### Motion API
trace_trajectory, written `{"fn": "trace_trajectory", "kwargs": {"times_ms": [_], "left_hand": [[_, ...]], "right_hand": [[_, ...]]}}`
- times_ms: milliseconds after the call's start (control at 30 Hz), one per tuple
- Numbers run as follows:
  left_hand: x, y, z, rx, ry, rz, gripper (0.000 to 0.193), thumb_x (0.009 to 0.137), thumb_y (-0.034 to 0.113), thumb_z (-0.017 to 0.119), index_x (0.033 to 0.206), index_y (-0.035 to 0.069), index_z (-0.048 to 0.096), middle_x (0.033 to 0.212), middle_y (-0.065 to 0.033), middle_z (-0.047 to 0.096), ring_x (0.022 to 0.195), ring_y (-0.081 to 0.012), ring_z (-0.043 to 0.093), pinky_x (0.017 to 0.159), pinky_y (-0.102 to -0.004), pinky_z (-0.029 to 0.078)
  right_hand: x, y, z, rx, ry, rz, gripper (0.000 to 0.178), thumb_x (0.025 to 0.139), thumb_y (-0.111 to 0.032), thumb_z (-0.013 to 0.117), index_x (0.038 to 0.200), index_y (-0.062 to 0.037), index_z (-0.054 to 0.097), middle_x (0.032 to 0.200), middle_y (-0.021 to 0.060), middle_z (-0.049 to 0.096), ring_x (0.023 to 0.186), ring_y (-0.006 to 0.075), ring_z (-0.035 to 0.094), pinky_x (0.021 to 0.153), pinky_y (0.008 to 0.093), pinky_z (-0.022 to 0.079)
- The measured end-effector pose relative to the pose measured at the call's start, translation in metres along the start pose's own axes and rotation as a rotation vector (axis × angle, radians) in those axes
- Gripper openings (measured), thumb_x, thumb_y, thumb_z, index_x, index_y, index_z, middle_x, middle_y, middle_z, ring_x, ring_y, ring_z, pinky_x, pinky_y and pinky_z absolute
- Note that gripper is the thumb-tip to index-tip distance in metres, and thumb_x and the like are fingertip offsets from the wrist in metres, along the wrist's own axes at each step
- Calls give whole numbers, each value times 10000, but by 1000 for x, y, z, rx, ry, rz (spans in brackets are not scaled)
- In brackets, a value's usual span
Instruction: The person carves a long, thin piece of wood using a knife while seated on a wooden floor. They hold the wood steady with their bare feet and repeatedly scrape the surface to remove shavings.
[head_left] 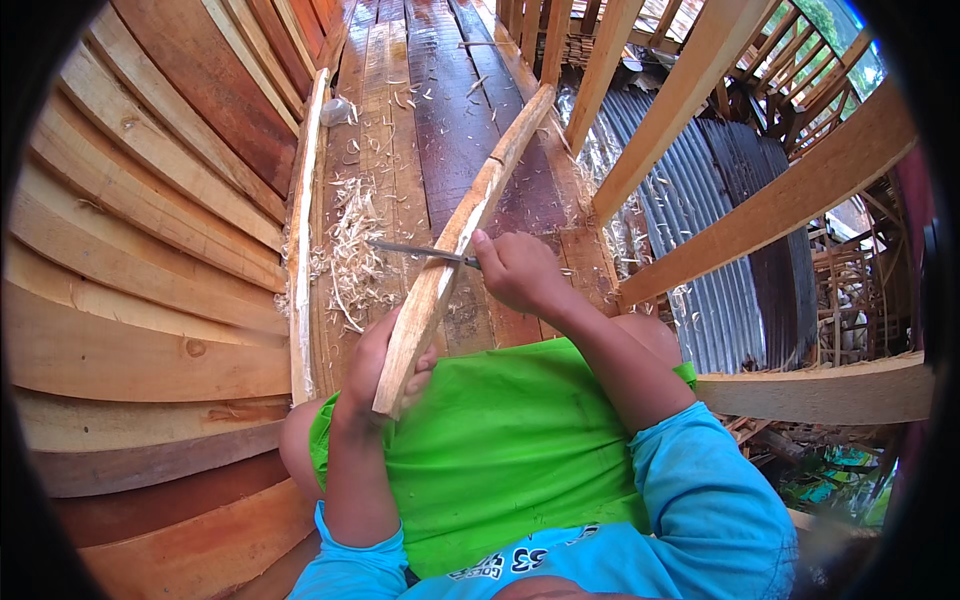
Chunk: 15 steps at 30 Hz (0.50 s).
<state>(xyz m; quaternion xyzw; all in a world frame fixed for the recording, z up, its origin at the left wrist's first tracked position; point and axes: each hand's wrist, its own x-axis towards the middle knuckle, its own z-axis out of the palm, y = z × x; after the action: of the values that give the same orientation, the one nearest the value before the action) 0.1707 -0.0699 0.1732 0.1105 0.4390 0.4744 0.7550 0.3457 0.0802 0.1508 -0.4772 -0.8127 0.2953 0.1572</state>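
Observation:
My left hand point(384, 368) is wrapped round the near end of a long wooden stick point(421, 300), gripping it from below. The stick slants away to the far right, its far end by the railing, with pale shaved wood along its upper part. In my right hand point(519, 270) is a knife, closed in the fingers to the right of the stick. Its narrow blade point(405, 247) lies across the stick, pointing left. The knife's handle is mostly hidden in my fist.
Curly wood shavings point(350, 240) lie heaped on the plank floor point(450, 150). Another peeled stick point(304, 230) rests along the board wall point(170, 250) on the left. A small clear container point(337, 111) sits near its far end. Wooden railing posts point(680, 100) and corrugated metal sheets point(700, 230) stand to the right.

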Motion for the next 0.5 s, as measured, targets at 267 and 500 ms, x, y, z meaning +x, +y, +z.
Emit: {"fn": "trace_trajectory", "kwargs": {"times_ms": [267, 500], "left_hand": [[-1, 0, 1, -20, 4, -15, 373, 1028, 395, 301, 1133, 105, 512, 643, -75, 493, 381, -123, 433, 305, -233, 327], [9, -3, -9, -38, -13, -27, 355, 1027, 372, 295, 1130, 102, 501, 653, -71, 490, 394, -123, 437, 310, -234, 337]], "right_hand": [[-1, -4, -4, -17, -15, -3, 602, 986, -381, 341, 620, 5, 623, 665, 252, 614, 695, 459, 607, 689, 556, 458], [-3, -1, 7, -17, 81, -43, 560, 982, -371, 372, 635, -3, 612, 645, 255, 587, 685, 461, 591, 675, 561, 439]]}}
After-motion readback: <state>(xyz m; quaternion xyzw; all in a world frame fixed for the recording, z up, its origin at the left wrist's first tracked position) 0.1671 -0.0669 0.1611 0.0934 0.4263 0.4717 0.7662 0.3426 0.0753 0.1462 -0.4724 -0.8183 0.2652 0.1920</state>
